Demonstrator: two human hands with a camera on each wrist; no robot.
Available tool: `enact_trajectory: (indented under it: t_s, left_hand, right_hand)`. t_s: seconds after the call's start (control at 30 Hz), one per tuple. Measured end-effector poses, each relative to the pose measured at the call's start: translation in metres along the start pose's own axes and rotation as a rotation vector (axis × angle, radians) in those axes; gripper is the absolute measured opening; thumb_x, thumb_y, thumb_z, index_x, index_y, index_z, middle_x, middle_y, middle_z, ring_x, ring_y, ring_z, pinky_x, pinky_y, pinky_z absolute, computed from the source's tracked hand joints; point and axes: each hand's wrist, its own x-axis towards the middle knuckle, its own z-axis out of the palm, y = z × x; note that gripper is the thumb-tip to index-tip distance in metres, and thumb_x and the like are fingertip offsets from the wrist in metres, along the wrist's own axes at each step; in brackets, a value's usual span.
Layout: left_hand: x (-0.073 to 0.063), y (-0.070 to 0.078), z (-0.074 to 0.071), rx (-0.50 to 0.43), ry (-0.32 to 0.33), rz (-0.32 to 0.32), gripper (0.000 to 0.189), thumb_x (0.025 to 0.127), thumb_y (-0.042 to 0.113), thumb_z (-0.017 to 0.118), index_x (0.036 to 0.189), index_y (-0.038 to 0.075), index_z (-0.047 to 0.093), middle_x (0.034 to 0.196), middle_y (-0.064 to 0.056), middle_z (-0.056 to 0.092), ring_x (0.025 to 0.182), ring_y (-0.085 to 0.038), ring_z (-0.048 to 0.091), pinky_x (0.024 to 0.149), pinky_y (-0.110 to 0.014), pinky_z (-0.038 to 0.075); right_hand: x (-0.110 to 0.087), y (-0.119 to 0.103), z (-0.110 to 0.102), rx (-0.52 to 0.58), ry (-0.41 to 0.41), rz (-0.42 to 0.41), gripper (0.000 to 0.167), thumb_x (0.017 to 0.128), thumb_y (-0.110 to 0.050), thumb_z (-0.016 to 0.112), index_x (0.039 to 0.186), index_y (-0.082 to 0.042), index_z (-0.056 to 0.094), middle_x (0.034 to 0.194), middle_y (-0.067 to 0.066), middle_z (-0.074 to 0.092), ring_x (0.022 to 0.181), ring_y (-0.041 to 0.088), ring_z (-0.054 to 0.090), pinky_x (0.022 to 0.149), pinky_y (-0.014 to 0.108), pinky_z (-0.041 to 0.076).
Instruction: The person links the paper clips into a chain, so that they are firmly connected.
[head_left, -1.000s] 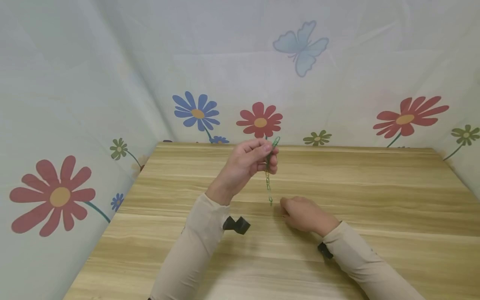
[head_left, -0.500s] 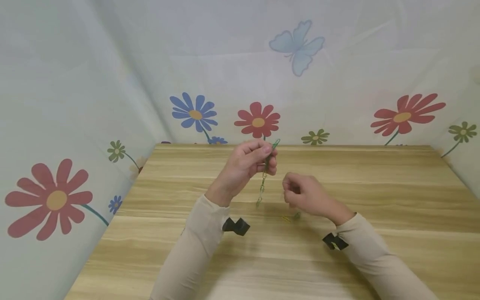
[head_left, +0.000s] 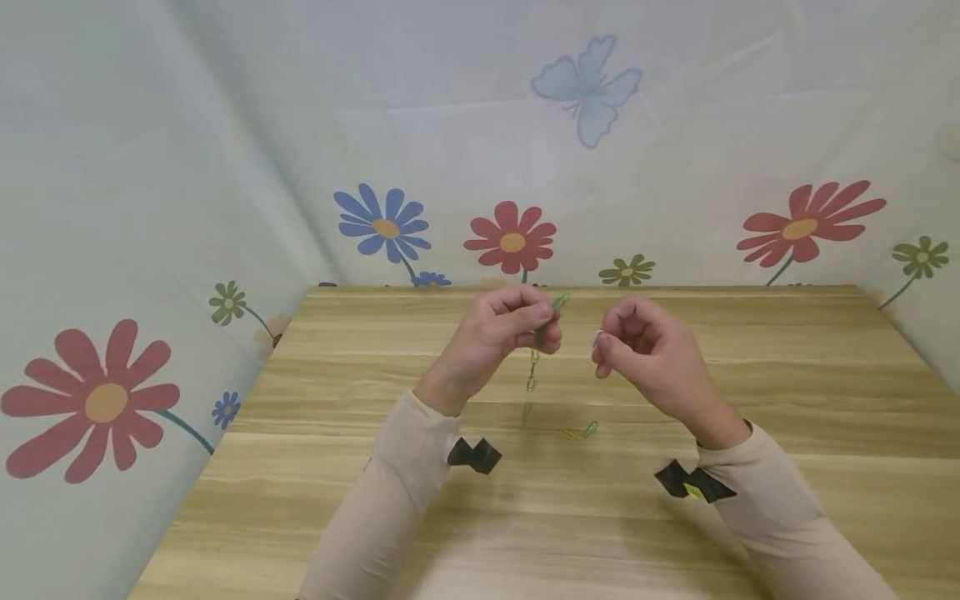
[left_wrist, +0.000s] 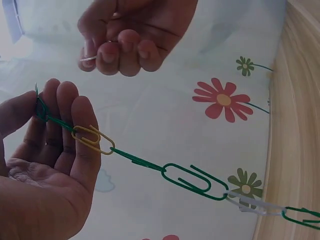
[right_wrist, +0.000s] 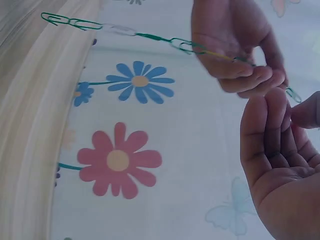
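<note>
In the head view my left hand (head_left: 495,342) pinches the top of a paper clip chain (head_left: 532,383) between thumb and forefinger, one green clip poking out above. The rest dangles below, with linked green, yellow and white clips (left_wrist: 255,204) showing in the left wrist view. Just to the right and at about the same height, my right hand (head_left: 660,354) pinches a small white paper clip (left_wrist: 88,59), mostly hidden by the fingers. A green paper clip (head_left: 591,428) and a yellow paper clip (head_left: 570,434) lie on the table below the hands.
A wood-grain table (head_left: 300,500) spreads under both arms. Behind it and to the left hangs a pale curtain (head_left: 450,108) printed with flowers and a butterfly. Black wrist mounts (head_left: 474,456) sit on both sleeves.
My right hand has risen from the tabletop to beside the left hand, bringing up a white paper clip and uncovering the loose clips. The left hand stays nearly in place; the chain sways.
</note>
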Motion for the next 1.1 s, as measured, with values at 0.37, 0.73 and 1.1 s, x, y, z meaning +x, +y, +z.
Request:
enact_trajectory:
  t_s: [0.37,0.73,1.1]
  left_hand:
    - [0.000,-0.001,0.005,0.021,0.017,-0.031,0.017,0.101,0.007,0.056,0.092,0.013,0.069,0.084,-0.005,0.065,0.077,-0.019,0.065,0.078,-0.036,0.057]
    - [0.001,-0.002,0.007,0.019,0.005,-0.073,0.011,0.099,0.006,0.056,0.094,0.010,0.065,0.086,-0.005,0.063,0.075,-0.017,0.063,0.076,-0.033,0.057]
    - [-0.001,-0.002,0.011,0.069,0.007,-0.108,0.007,0.099,0.006,0.059,0.100,-0.001,0.062,0.086,-0.007,0.064,0.078,-0.019,0.063,0.077,-0.036,0.057]
  right_hand:
    - [-0.001,-0.009,0.003,-0.056,0.035,-0.071,0.021,0.089,0.016,0.061,0.109,0.007,0.061,0.079,0.012,0.065,0.064,0.019,0.066,0.062,0.029,0.058]
    - [-0.001,-0.014,0.002,-0.002,0.016,-0.094,0.015,0.092,0.017,0.060,0.103,0.008,0.062,0.088,0.015,0.071,0.069,0.020,0.068,0.066,0.028,0.059]
    - [-0.003,-0.020,0.003,0.022,0.125,-0.192,0.016,0.091,0.017,0.060,0.103,0.009,0.066,0.090,0.013,0.071,0.070,0.018,0.069,0.069,0.024,0.058]
